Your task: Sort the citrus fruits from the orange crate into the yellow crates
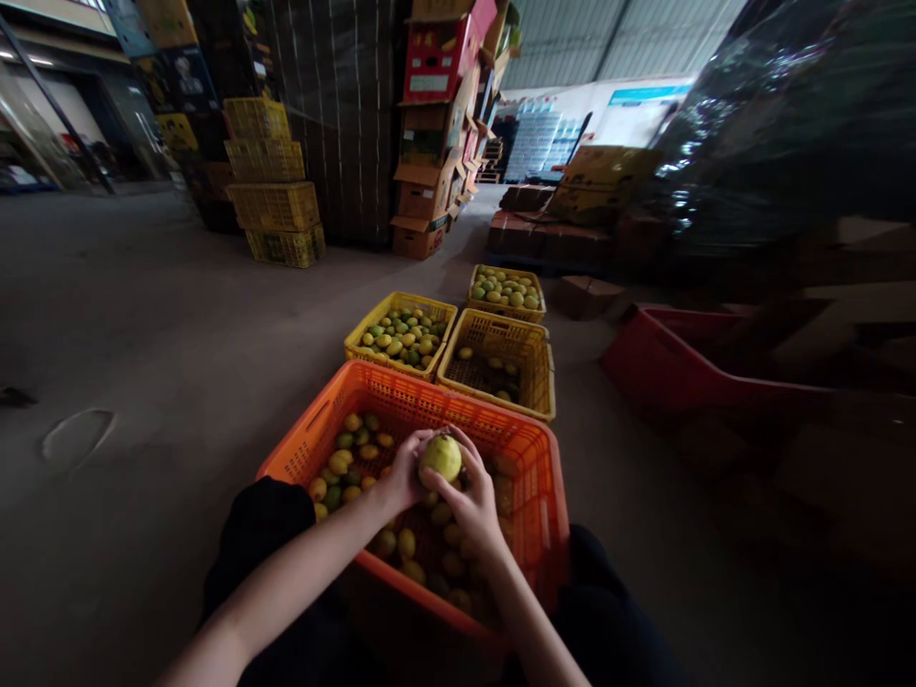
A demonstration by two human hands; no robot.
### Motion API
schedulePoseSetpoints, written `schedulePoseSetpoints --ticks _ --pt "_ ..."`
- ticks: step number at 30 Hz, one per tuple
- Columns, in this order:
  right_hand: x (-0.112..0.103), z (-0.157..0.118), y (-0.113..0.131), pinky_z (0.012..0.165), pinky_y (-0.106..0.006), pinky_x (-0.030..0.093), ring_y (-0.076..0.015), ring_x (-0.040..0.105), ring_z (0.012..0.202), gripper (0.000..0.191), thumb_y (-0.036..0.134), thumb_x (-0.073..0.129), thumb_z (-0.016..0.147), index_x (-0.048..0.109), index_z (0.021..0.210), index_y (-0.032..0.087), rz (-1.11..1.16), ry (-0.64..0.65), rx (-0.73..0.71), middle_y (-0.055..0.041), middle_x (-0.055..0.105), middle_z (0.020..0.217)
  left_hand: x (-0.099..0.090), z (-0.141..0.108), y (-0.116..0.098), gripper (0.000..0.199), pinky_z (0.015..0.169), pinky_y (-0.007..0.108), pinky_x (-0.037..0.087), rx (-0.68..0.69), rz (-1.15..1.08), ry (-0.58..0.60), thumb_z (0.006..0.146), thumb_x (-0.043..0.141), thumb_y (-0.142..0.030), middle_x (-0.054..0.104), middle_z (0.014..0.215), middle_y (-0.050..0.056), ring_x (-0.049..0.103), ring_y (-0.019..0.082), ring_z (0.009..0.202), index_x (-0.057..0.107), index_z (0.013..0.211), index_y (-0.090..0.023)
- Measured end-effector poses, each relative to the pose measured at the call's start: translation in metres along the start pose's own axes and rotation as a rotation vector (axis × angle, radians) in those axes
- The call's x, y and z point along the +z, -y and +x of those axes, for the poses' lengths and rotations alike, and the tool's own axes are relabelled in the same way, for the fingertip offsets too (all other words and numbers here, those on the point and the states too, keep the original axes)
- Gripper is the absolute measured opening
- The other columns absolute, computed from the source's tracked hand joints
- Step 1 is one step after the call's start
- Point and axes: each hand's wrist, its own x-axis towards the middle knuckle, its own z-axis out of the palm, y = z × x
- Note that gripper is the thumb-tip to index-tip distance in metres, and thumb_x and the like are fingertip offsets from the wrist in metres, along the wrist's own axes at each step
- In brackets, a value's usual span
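Both my hands meet over the orange crate (436,405), holding one yellow-green fruit (442,458) between them. My left hand (409,468) grips its left side, and my right hand (472,491) wraps round its right side with the thumb across the front. Below them, several green, yellow and orange fruits (342,463) lie in the crate; my forearms hide part of its inside. Just beyond stand a yellow crate full of fruits (358,350) on the left and a yellow crate with fewer fruits (540,382) on the right.
Another yellow crate of fruits (542,303) stands farther back. A red bin (722,382) is at the right, near a cardboard box (587,294). Stacked yellow crates (273,205) and tall piles of cartons (422,196) rise behind. A loop of cord (78,415) lies on the floor at left.
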Motion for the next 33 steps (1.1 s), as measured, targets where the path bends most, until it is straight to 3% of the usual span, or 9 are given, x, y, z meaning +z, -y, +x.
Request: schedulePoseSetpoints --ticks 3,6,8,11,15,18,23,30,33 --pt "-0.005 0.001 0.008 0.102 -0.048 0.036 -0.0287 0.047 0.120 0.053 0.033 0.071 0.067 0.057 0.117 0.023 0.186 0.044 0.064 -0.0083 0.055 0.127 0.000 0.002 -0.007 0.020 0.073 0.023 0.049 0.105 0.067 0.067 0.062 0.068 -0.020 0.067 0.082 0.004 0.063 0.017 0.082 0.064 0.081 -0.013" --pt "-0.015 0.004 0.015 0.094 -0.045 0.044 -0.0267 0.057 0.107 0.052 0.033 0.069 0.071 0.054 0.120 0.024 0.339 -0.028 0.160 -0.0070 0.062 0.116 0.003 0.000 -0.019 0.027 0.070 0.022 0.049 0.127 0.094 0.095 0.066 0.072 -0.029 0.067 0.085 0.006 0.062 0.016 0.081 0.065 0.086 -0.012" --pt "-0.024 0.006 0.018 0.087 -0.042 0.048 -0.0247 0.061 0.096 0.048 0.034 0.068 0.071 0.056 0.116 0.023 0.341 -0.109 0.208 -0.0054 0.066 0.105 0.006 -0.002 -0.029 0.035 0.067 0.022 0.048 0.143 0.147 0.080 0.067 0.072 -0.038 0.067 0.086 0.007 0.062 0.017 0.080 0.065 0.088 -0.012" --pt "-0.033 0.011 0.019 0.080 -0.037 0.050 -0.0223 0.062 0.086 0.042 0.036 0.073 0.066 0.061 0.103 0.022 0.256 -0.200 0.210 -0.0033 0.067 0.093 0.012 -0.010 -0.041 0.043 0.066 0.024 0.047 0.285 0.375 0.051 0.062 0.074 -0.045 0.066 0.085 0.008 0.061 0.018 0.078 0.065 0.090 -0.013" --pt "-0.035 0.014 0.016 0.079 -0.038 0.051 -0.0226 0.061 0.087 0.052 0.034 0.078 0.058 0.059 0.104 0.021 0.153 -0.236 0.162 -0.0044 0.066 0.098 0.022 -0.025 -0.046 0.058 0.086 0.027 0.042 0.570 0.710 0.100 0.044 0.086 -0.022 0.064 0.097 0.005 0.056 0.020 0.094 0.064 0.098 -0.019" --pt "-0.034 0.014 0.014 0.081 -0.040 0.052 -0.0246 0.059 0.095 0.052 0.035 0.078 0.058 0.059 0.105 0.021 0.047 -0.244 0.083 -0.0067 0.062 0.105 0.029 -0.036 -0.045 0.064 0.097 0.031 0.035 0.727 0.888 0.152 0.042 0.085 -0.016 0.058 0.110 0.007 0.049 0.025 0.108 0.065 0.102 -0.022" --pt "-0.036 0.012 0.013 0.080 -0.040 0.053 -0.0262 0.055 0.103 0.048 0.036 0.075 0.062 0.061 0.105 0.023 -0.111 -0.276 -0.024 -0.0086 0.056 0.111 0.031 -0.039 -0.047 0.068 0.097 0.031 0.034 0.629 0.829 0.172 0.033 0.086 -0.009 0.057 0.106 0.007 0.050 0.025 0.106 0.069 0.098 -0.022" --pt "-0.035 0.013 0.029 0.073 -0.036 0.054 -0.0208 0.063 0.083 0.051 0.030 0.080 0.055 0.055 0.100 0.024 0.207 -0.278 0.114 -0.0024 0.066 0.094 0.020 -0.023 -0.050 0.062 0.085 0.028 0.042 0.458 0.671 0.183 0.039 0.084 -0.007 0.061 0.102 0.007 0.056 0.020 0.097 0.062 0.096 -0.019" --pt "-0.039 0.014 0.034 0.075 -0.035 0.053 -0.0210 0.063 0.085 0.047 0.031 0.078 0.058 0.057 0.100 0.024 0.257 -0.246 0.129 -0.0031 0.067 0.096 0.014 -0.017 -0.050 0.055 0.083 0.027 0.042 0.388 0.610 0.195 0.043 0.084 -0.010 0.063 0.098 0.006 0.057 0.018 0.092 0.063 0.093 -0.017"
